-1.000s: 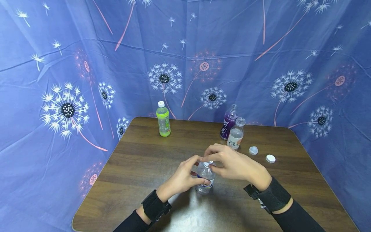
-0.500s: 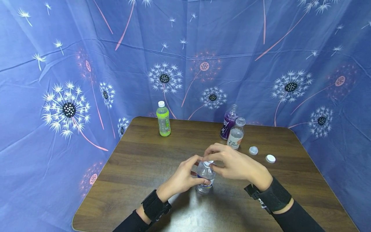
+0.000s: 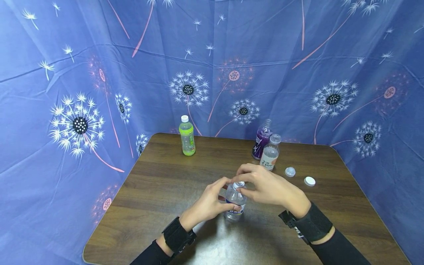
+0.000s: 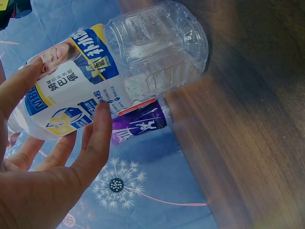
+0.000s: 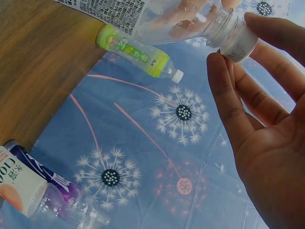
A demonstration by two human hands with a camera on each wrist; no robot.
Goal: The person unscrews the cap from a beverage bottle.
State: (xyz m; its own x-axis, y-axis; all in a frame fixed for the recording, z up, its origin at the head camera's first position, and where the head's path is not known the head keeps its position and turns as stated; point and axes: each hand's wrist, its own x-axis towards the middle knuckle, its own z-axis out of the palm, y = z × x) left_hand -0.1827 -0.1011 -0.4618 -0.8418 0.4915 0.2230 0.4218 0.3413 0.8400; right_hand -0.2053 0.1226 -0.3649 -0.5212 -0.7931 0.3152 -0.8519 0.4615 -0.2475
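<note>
A clear plastic bottle (image 3: pixel 236 198) with a blue, white and yellow label stands upright on the table near its middle. My left hand (image 3: pixel 210 202) grips it round the body, thumb and fingers against the label (image 4: pixel 66 81). At the bottle's mouth, my right hand (image 3: pixel 265 184) pinches the white cap (image 5: pixel 239 44) between thumb and fingertips. The cap sits on the neck (image 5: pixel 219 27). In the head view, the right fingers partly cover the cap's top.
A green-labelled bottle (image 3: pixel 187 138) with a white cap stands at the back left. An uncapped purple bottle (image 3: pixel 261 141) and an uncapped white-labelled bottle (image 3: pixel 269 156) stand at the back right. A translucent cap (image 3: pixel 290 172) and a white cap (image 3: pixel 309 181) lie on the wooden table (image 3: pixel 159 184).
My right fingers have shifted slightly at the cap, and more of its white top shows. The left hand and the bottle stay about where they were.
</note>
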